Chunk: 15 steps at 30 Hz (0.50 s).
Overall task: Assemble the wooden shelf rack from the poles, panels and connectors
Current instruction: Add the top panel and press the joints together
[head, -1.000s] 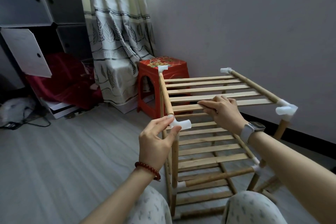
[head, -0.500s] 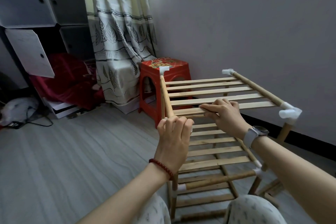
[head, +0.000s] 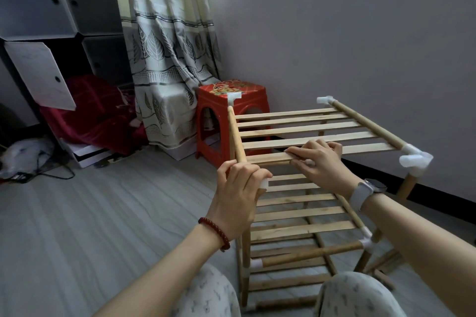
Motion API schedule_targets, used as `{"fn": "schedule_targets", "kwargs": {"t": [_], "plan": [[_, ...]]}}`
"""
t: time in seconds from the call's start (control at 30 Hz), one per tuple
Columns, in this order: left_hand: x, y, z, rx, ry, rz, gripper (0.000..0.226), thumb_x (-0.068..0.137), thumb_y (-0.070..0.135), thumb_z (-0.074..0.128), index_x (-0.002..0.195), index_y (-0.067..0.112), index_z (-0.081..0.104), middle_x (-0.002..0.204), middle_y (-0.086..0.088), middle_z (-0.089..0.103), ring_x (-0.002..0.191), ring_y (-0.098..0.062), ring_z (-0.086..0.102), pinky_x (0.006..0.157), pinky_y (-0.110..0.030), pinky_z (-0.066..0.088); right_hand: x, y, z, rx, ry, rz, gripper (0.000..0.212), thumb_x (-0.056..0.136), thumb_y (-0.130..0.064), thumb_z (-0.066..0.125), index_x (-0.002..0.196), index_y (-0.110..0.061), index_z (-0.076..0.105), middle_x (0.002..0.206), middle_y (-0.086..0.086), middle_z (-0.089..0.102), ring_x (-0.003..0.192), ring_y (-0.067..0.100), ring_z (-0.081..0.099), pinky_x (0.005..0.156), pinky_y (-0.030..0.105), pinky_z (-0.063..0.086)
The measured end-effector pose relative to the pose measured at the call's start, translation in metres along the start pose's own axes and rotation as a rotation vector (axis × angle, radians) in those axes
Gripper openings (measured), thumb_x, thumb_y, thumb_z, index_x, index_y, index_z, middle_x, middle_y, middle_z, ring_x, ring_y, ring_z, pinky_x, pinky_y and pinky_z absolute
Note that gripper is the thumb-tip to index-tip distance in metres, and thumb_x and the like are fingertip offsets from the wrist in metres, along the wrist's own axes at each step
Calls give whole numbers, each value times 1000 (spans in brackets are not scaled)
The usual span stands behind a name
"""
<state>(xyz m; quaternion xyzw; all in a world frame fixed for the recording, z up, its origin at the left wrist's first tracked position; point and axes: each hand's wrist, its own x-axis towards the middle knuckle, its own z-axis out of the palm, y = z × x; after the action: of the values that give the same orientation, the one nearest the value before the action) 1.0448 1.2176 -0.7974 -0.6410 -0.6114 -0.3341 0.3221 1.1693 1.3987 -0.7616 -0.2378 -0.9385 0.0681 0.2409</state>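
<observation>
The wooden shelf rack point(head: 304, 203) stands in front of my knees, with lower slatted tiers joined by white connectors. Its top slatted panel point(head: 304, 126) lies across the frame. My left hand point(head: 239, 193) grips the white connector point(head: 264, 184) at the near left corner, where the panel's left pole point(head: 235, 136) ends; most of that connector is hidden under my fingers. My right hand point(head: 322, 165) holds the nearest slat of the top panel, fingers curled over its edge. Another white connector point(head: 414, 159) caps the near right corner on its upright pole.
A red plastic stool point(head: 221, 121) stands just behind the rack by the curtain point(head: 164, 54). The grey wall point(head: 347, 33) runs along the right. A dark cube cabinet point(head: 51, 20) with red cloth sits at the left. Loose wooden pieces point(head: 383, 275) lie on the floor at the right.
My left hand carried the white connector to the end of the left pole and closed over it at the corner. My right hand stayed on the nearest slat.
</observation>
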Motion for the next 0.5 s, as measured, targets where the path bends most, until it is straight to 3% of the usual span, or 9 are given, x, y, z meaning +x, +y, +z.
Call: {"fn": "schedule_targets", "kwargs": {"t": [0.07, 0.13, 0.23, 0.4, 0.5], "plan": [[-1, -4, -10, -187, -98, -55, 37, 88, 34, 46, 123, 21, 41, 122, 6, 44, 118, -14, 40, 103, -38, 29, -3, 0, -6, 99, -43, 12, 28, 98, -38, 40, 117, -39, 60, 93, -9, 47, 98, 4, 33, 90, 27, 11], [0, -18, -23, -314, -220, -143, 64, 82, 59, 47, 134, 23, 34, 134, 5, 39, 131, -11, 29, 111, -43, 20, -5, 1, -10, 206, -51, 14, 28, 99, -31, 38, 110, -39, 62, 93, -6, 51, 100, 6, 36, 94, 29, 12], [6, -40, -35, -213, -386, -118, 82, 75, 77, 33, 135, 21, 39, 140, 6, 38, 139, -14, 19, 114, -54, 6, -9, 5, -16, 292, -51, 13, 32, 99, -22, 38, 95, -42, 63, 93, -1, 57, 101, 10, 42, 99, 33, 14], [19, -49, -31, -25, -395, 122, 47, 91, 44, 40, 127, 19, 55, 133, -2, 54, 134, -30, 34, 106, -63, 17, 6, 9, -16, 365, -79, 48, 36, 97, -27, 35, 80, -39, 65, 86, -2, 62, 98, 17, 46, 96, 34, 17], [31, -45, -21, 20, -363, 192, 34, 90, 32, 45, 114, 16, 64, 110, -6, 62, 110, -27, 59, 103, -64, 27, 22, 10, -14, 398, -102, 78, 35, 93, -28, 37, 73, -33, 66, 75, -14, 57, 90, 13, 43, 95, 37, 23]]}}
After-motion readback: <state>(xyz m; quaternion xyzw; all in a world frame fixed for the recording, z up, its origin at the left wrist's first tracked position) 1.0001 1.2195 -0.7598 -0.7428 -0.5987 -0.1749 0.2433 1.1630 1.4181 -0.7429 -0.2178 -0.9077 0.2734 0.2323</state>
